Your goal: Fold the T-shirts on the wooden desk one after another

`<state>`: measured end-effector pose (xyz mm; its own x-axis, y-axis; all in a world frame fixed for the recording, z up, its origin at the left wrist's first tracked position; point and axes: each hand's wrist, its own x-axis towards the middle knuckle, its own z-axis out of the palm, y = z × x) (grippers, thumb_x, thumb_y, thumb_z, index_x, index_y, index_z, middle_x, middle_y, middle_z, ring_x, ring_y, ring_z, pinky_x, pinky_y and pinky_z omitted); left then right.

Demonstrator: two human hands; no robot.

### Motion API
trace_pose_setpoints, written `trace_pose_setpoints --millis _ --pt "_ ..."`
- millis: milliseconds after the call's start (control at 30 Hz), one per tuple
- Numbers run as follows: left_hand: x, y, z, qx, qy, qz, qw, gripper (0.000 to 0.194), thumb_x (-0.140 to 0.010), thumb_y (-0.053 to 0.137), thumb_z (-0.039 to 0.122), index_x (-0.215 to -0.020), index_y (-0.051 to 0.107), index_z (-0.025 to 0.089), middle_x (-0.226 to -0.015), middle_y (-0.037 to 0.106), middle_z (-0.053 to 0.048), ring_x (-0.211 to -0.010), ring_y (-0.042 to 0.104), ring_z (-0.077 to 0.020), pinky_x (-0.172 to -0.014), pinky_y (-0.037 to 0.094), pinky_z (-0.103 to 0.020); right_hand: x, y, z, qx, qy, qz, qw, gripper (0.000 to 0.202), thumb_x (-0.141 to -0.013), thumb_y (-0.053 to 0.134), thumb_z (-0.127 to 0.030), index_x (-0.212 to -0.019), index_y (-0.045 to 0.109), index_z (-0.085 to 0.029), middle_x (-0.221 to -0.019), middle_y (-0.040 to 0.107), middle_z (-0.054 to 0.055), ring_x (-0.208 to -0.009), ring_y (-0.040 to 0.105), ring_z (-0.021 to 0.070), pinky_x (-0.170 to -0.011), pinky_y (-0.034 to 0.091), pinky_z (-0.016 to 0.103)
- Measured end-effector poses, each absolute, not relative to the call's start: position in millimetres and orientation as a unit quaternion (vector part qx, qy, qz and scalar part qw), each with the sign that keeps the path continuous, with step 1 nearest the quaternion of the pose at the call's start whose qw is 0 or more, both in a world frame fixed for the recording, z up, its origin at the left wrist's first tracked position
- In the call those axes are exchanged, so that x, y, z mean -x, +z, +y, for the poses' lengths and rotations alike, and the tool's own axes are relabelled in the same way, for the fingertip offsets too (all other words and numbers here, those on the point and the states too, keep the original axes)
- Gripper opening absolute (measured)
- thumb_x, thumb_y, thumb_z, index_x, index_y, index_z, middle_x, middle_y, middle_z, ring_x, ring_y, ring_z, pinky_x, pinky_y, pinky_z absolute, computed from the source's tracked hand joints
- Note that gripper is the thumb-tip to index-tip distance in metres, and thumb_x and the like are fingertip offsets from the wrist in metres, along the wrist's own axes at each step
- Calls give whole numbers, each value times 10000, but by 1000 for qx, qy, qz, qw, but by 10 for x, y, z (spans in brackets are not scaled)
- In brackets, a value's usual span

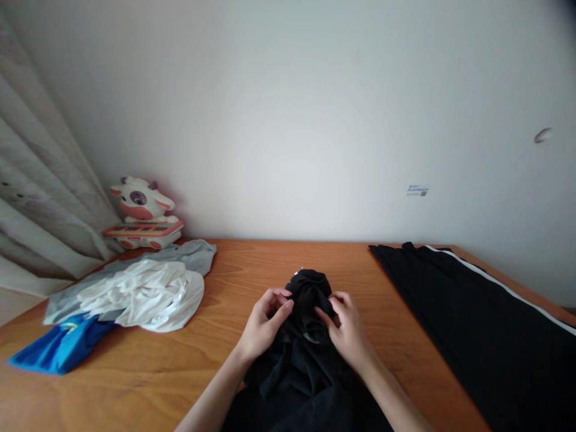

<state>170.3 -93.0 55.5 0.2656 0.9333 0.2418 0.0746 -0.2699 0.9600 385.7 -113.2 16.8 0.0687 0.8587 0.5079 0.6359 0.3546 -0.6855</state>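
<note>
A bunched black garment (310, 378) lies at the front middle of the wooden table, running down out of the picture's bottom edge. Its kind cannot be made out. My left hand (267, 321) pinches the left side of its gathered upper end between thumb and fingers. On the opposite side, my right hand (345, 327) grips the same bunched end, its thumb and fingertips pressed into the cloth. A small white bit shows at the far tip of the garment. Folds hide some of the fingertips.
Black cloth with a white stripe (450, 312) lies flat at right. At left are a white garment (157, 294), a grey garment (198, 249) and blue cloth (67, 345). A cow-shaped toy keyboard (144, 213) stands behind them by the curtain (40, 168). A wall backs the table (252, 264).
</note>
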Motion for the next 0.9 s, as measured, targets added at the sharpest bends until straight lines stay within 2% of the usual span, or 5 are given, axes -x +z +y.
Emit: trace_pose_setpoints --millis 400,600,700,800,900 --pt "-1688 453 -845 -603 513 423 441 544 -808 634 672 -1067 600 195 -878 687 -31 -839 639 -209 -840 509 -342 -3611 1586 -711 435 -132 -637 623 195 -1004 487 -282 -1088 652 -221 -1115 586 119 -1109 589 246 -994 509 455" --pt "-1698 370 -848 -599 495 435 455 550 -886 573 650 -1197 526 199 -806 633 4 -771 625 -178 -752 511 -317 -3762 1534 -719 438 -69 -776 449 255 -953 500 -154 -1042 724 -239 -1283 595 111 -1233 545 259 -1072 433 478" --pt "-1655 416 -827 -632 514 446 371 619 -876 619 592 -1340 465 213 -1139 650 -97 -1067 633 -236 -900 510 -371 -3771 1562 -784 419 30 -831 365 311 -963 470 -113 -1083 721 -252 -1084 715 43 -1044 648 195 -1007 465 390" --pt "-1612 674 -760 -724 513 374 271 961 -757 774 528 -1528 279 238 -1545 402 -179 -1431 387 -338 -1136 365 -498 -3691 1683 -885 427 104 -840 319 228 -976 524 -179 -1012 741 -239 -927 743 16 -866 683 166 -827 495 290" --pt "-1646 1094 -676 -801 439 280 294 986 -711 840 465 -1525 333 236 -1525 462 -167 -1421 420 -345 -1168 340 -490 -3615 1787 -971 418 116 -853 289 173 -951 596 -205 -930 766 -230 -919 754 28 -849 689 169 -757 474 263"
